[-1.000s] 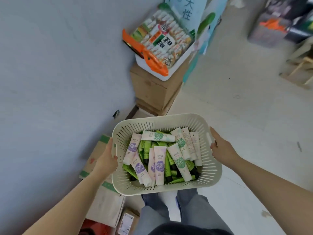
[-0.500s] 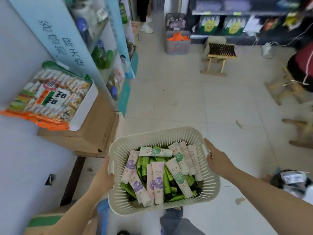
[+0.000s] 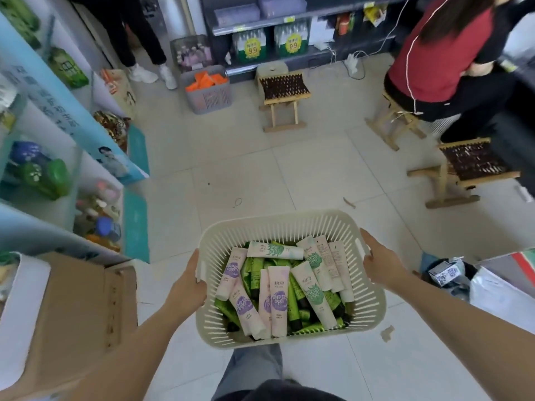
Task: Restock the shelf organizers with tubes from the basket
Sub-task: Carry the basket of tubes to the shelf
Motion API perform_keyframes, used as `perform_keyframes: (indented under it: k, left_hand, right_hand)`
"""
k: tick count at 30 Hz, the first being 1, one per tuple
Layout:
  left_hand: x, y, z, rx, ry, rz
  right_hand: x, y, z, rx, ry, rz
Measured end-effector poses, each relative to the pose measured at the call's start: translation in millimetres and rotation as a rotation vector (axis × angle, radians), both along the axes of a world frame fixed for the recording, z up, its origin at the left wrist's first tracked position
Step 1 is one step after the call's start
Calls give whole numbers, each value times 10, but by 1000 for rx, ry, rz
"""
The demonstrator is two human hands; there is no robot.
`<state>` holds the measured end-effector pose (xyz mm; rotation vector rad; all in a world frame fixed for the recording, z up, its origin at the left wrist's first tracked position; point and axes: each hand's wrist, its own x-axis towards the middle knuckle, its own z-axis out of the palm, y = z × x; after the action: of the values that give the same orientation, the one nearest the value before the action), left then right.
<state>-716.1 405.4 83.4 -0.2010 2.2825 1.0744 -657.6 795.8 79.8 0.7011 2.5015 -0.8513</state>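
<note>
We are carrying the cream slotted plastic basket [image 3: 372, 309] in front of us, above the pale tiled floor [image 3: 289, 175]. The left hand [image 3: 188, 282] grips its left end and the right hand [image 3: 379, 263] its right end, and the fingers of each are curled round the rim by the handle slot. The soft plastic squeeze tubes [image 3: 278, 287] are all inside, a loose heap with pink-and-purple and white-and-green ones on top of plain green ones; none has reached a shelf yet. We judge this to be the walk to the restocking spot, though we cannot pick out the shelf organizers from here. To do it well, we should hold both ends level so the heap does not slide to one side and tubes do not tip over the low rim. The load looks light but shifty, so we turn with the body and do not swing the arms. The blue-and-white shelf unit [image 3: 58, 157] and the brown cardboard box [image 3: 72, 314] stand close on our left. A wooden folding stool [image 3: 285, 94] and a seated person in a red top [image 3: 443, 53] narrow the way ahead and to the right, so we steer down the middle. Then we should set the basket down somewhere steady before freeing either hand to pick out tubes.
</note>
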Motion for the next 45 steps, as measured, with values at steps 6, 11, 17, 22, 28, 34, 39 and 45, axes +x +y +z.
perform_keyframes:
  k: [6, 11, 17, 22, 28, 34, 39, 45]
  left_hand:
    - [-1159, 454, 36, 28, 36, -131]
    - [-2135, 796, -34, -52, 47, -200]
    - [-3165, 1379, -58, -78, 75, -175]
    - [-3890, 1906, -72, -121, 88, -104]
    - [-4813, 2433, -1, -120, 140, -49]
    - [-5847, 2771, 11, -122, 137, -31]
    - [-6827, 2932, -29, -115, 109, -32]
    - [-7976, 3078, 18, -94, 107, -8]
  right_hand:
    - [-716, 343, -10, 23, -10, -141]
    - [-1328, 674, 46, 0, -5, -212]
    - [-2244, 1212, 98, -73, -4, -238]
    - [-3188, 1753, 171, -88, -33, -177]
    - [-4267, 2328, 301, -16, -9, -92]
    - [-5321, 2693, 353, -40, 16, -106]
    - [-6284, 2851, 330, -33, 11, -109]
    - [-7422, 2997, 396, -31, 25, -130]
